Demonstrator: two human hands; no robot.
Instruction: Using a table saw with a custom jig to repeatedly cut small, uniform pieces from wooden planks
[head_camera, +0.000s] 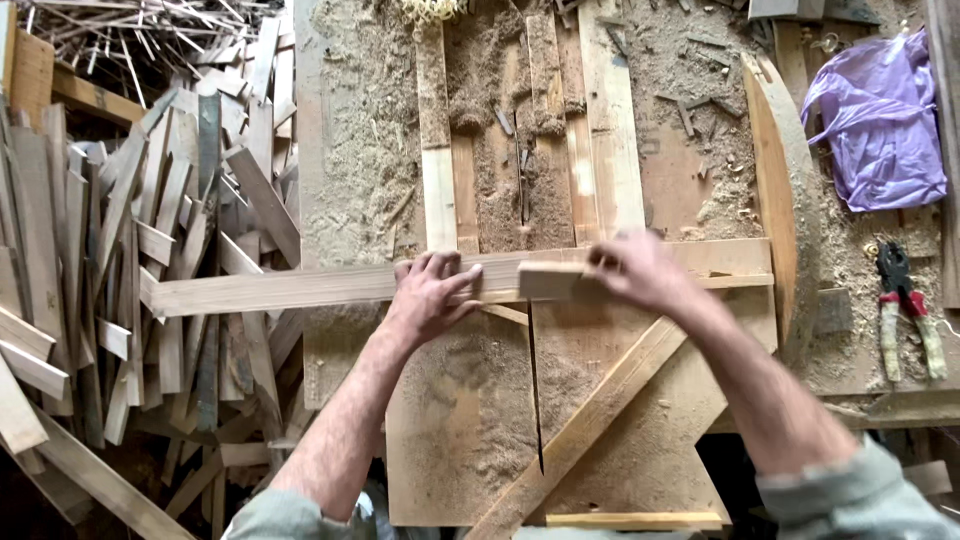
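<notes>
Left hand (432, 292) lies flat, fingers spread, pressing down on a long pale wooden strip (290, 288) that runs crosswise over the sawdust-covered wooden workbench (370, 150); palm and fingers sit on top of the strip, not wrapped round it. The strip's left end overhangs the workbench's left edge, above a heap of thin offcut wooden slats (130, 250) piled beside the bench. Right hand (640, 270) is closed on a small rectangular wooden block (550, 280), fingers pinching its right end; the block rests on the strip just beside the left hand's fingertips, touching or nearly so, can't tell which. Under the hands sits a flat board panel (460, 420) with a vertical split, crossed by a diagonal pale wooden batten (600, 410) running from the bench's near edge up toward the right. Several narrow upright wooden laths (437, 180) lie side by side toward the far edge, half buried in sawdust. A curved, thick wooden piece (785, 200) stands on edge along the right side. Beyond it, near the far right corner, a crumpled purple plastic bag (880, 120). Near the right edge, pliers with red and pale handles (905, 310) lie in the dust, well apart from both hands. Grey-green sleeves show on both forearms.
</notes>
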